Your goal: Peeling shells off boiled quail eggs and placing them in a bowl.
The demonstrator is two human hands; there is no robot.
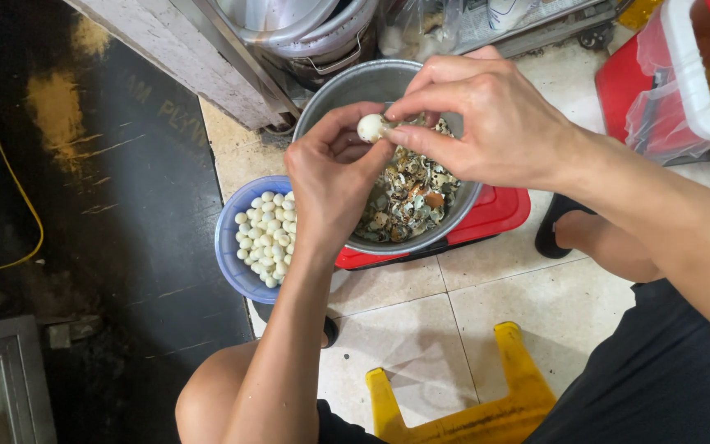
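the left hand (330, 185) and right hand (486, 123) meet around a small white egg (370, 127), the left grip closed on it with thumb and fingertips, the right grip pinching at its side. directly under the grip sits a grey metal pot (355, 86) filled with speckled shell bits (408, 197), resting on a red lid (495, 215). below and left of the grip a blue bowl (228, 247) holds peeled white eggs (266, 238). nearer the person, on the tiled floor (421, 337), stands a yellow stool (470, 411).
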